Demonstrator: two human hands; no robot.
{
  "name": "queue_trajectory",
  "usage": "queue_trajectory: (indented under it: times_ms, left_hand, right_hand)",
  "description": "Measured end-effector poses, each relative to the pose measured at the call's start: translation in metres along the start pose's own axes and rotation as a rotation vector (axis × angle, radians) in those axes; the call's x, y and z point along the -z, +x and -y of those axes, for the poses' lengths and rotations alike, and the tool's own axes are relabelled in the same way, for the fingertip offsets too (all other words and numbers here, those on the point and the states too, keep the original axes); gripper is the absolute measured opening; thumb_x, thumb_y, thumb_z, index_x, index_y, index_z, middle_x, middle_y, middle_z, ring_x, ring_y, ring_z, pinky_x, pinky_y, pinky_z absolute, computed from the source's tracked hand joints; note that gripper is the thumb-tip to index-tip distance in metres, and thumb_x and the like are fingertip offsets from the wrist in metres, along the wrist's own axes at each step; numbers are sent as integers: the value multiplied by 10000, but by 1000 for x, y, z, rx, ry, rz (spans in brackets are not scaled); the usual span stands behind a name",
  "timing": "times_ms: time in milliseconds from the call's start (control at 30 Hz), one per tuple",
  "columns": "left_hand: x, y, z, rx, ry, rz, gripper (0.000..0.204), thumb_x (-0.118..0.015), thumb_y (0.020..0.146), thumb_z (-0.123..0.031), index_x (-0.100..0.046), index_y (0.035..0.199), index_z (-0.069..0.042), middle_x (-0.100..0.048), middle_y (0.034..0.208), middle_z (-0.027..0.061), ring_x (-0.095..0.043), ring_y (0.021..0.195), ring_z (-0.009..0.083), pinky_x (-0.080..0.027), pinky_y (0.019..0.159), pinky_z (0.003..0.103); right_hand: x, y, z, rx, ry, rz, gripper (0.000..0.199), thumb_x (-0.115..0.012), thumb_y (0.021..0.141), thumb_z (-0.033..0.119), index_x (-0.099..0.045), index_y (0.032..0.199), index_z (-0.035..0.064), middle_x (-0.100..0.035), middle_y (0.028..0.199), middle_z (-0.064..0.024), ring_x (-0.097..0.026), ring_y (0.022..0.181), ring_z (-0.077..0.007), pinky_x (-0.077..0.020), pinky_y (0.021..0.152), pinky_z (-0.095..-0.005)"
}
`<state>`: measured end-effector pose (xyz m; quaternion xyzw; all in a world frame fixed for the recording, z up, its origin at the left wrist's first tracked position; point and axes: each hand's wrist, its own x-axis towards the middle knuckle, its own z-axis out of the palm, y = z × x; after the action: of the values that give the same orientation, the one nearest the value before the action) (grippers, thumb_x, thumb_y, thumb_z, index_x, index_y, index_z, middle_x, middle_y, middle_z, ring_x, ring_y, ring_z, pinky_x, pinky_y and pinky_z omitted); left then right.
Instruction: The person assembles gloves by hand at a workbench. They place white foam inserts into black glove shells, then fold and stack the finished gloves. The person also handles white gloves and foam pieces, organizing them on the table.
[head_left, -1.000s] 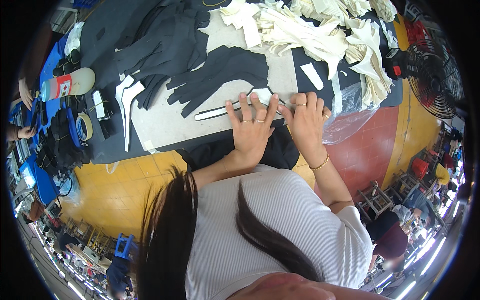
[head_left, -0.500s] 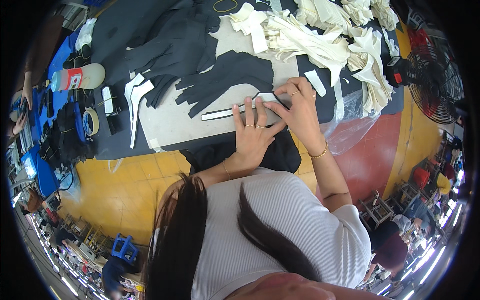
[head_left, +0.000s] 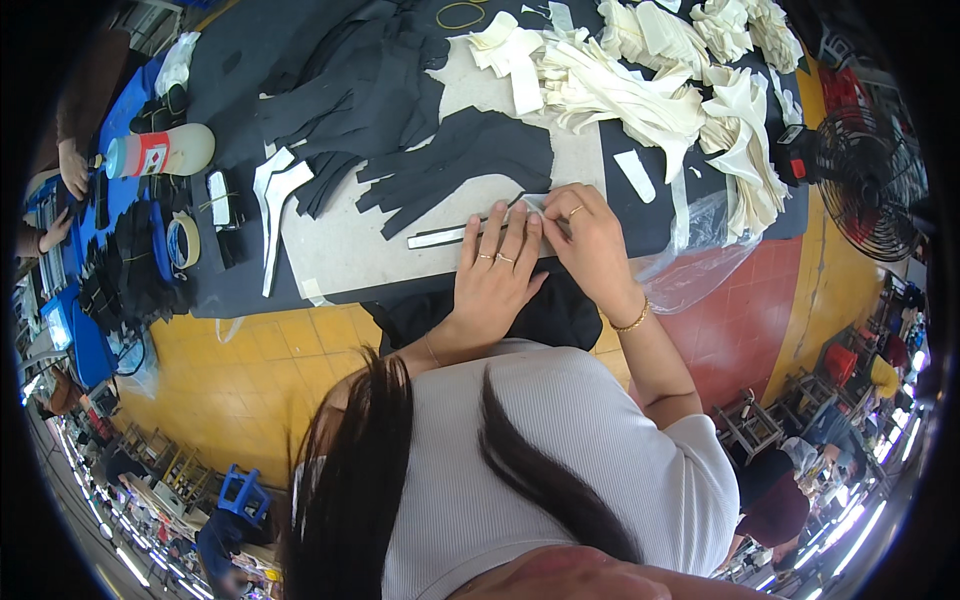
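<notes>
A black fabric piece with a narrow white strip (head_left: 432,239) laid along it rests on a pale grey board at the table's near edge. My left hand (head_left: 495,280) lies over it with fingers stretched out, fingertips pressing the piece down. Close on its right, my right hand (head_left: 590,245) is closed, thumb and fingers pinching the piece's right end. Most of that end is hidden under my fingers. Just beyond my hands lies a fanned pile of black fabric cutouts (head_left: 465,150).
Cream fabric pieces (head_left: 600,85) are heaped at the back right, near a black fan (head_left: 865,180). On the left are a white-and-black curved piece (head_left: 272,220), a bottle (head_left: 185,150) and a tape roll (head_left: 184,242). Another person's hands (head_left: 72,170) show at far left.
My right hand has drawn in toward my left, and its fingers have folded over the piece's right end. My left hand has shifted slightly, still pressing the piece.
</notes>
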<state>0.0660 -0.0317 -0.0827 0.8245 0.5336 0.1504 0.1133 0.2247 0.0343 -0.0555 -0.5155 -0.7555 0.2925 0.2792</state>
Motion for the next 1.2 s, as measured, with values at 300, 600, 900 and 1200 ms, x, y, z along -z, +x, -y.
queue_trajectory:
  times_ms: [300,600,900,1200]
  left_hand:
    - [18,9,14,126,-255,-166,494,-758,810,-173,-592,1262,-60,-529,1290,126,-512,1128,331,-385,986,462]
    - [34,22,29,219,-268,-64,310,-735,784,-81,-646,1081,-65,-570,1049,102,-554,999,327,-409,878,440]
    - [51,16,39,277,-432,-19,207,-710,819,-55,-651,1013,-11,-605,875,149,-623,857,321,-468,827,413]
    - [137,-39,147,935,-724,-351,378,-784,827,-150,-684,1154,10,-679,803,65,-606,661,121,-505,664,279]
  right_hand:
    - [-1,-14,2,58,-139,-168,168,-747,747,0,-601,809,54,-687,1078,-103,-633,983,-297,-430,912,-386]
    - [24,-25,27,152,207,99,152,-711,820,7,-599,906,62,-717,972,-80,-658,806,-303,-524,719,-368]
    - [73,-22,-7,-440,483,-122,230,-665,926,10,-603,1146,-23,-686,874,-67,-677,806,-145,-511,725,-245]
    - [54,-28,-26,-484,111,35,136,-693,904,60,-668,1023,-1,-687,840,-69,-608,683,-113,-481,637,-263]
